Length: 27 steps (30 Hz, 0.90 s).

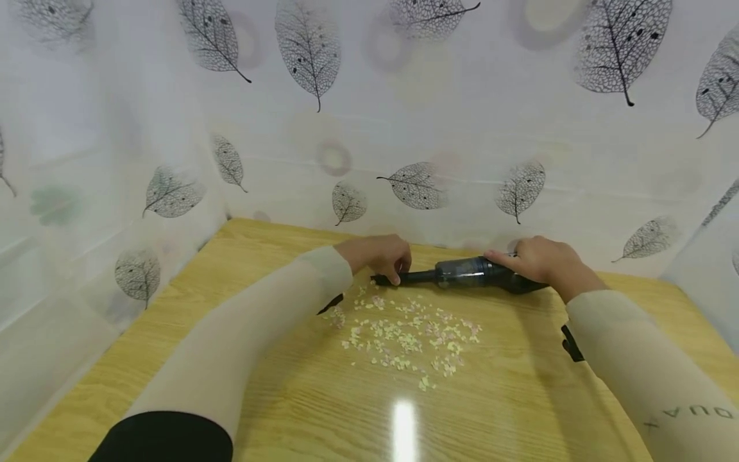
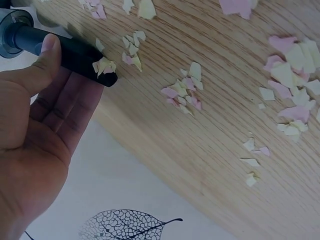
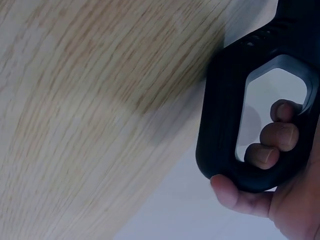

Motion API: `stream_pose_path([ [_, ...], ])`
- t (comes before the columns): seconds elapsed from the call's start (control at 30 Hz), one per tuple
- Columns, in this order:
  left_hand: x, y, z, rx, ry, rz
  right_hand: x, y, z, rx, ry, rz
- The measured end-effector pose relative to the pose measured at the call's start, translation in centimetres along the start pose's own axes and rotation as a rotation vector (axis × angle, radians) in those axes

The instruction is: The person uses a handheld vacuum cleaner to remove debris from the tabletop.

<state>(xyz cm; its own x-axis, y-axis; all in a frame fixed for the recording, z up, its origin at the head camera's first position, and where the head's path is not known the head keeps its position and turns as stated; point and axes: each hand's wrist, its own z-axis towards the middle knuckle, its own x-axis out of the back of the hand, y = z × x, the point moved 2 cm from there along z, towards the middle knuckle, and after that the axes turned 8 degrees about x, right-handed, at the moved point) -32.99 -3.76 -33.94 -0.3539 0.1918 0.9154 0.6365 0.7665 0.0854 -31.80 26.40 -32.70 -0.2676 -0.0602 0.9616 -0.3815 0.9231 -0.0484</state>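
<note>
A black handheld vacuum cleaner [image 1: 462, 273] with a clear dust cup lies lengthwise across the far part of the wooden table. My right hand [image 1: 539, 260] grips its rear end; in the right wrist view several fingers curl through the looped handle [image 3: 216, 115]. At the other end, my left hand [image 1: 378, 253] holds the narrow nozzle [image 2: 70, 55] between thumb and fingers. A few pale scraps [image 2: 105, 66] sit right at the nozzle's mouth. Small yellow and pink paper scraps [image 1: 404, 337] are scattered over the table in front of the vacuum.
The wooden table [image 1: 323, 410] reaches back to a pale curtain [image 1: 369, 128] printed with dark leaves, which also hangs along the left side. A bright light reflection shows on the tabletop near the front. Both forearms wear light sleeves.
</note>
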Motion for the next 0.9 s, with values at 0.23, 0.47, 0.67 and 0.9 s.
stream_pose_path([
  [0.23,0.0,-0.7,0.2,0.016,0.023,-0.053,0.0,-0.6,-0.4,-0.025,0.023,-0.023],
  [0.47,-0.1,-0.9,0.2,0.062,0.011,-0.131,-0.5,-0.8,-0.3,0.054,0.079,0.044],
  [0.67,-0.2,-1.2,-0.3,0.114,-0.029,-0.251,-0.4,-0.9,0.0,0.094,0.070,0.109],
  [0.9,-0.5,-1.8,-0.6,0.100,-0.056,-0.279,0.0,-1.5,0.4,0.111,0.002,0.166],
])
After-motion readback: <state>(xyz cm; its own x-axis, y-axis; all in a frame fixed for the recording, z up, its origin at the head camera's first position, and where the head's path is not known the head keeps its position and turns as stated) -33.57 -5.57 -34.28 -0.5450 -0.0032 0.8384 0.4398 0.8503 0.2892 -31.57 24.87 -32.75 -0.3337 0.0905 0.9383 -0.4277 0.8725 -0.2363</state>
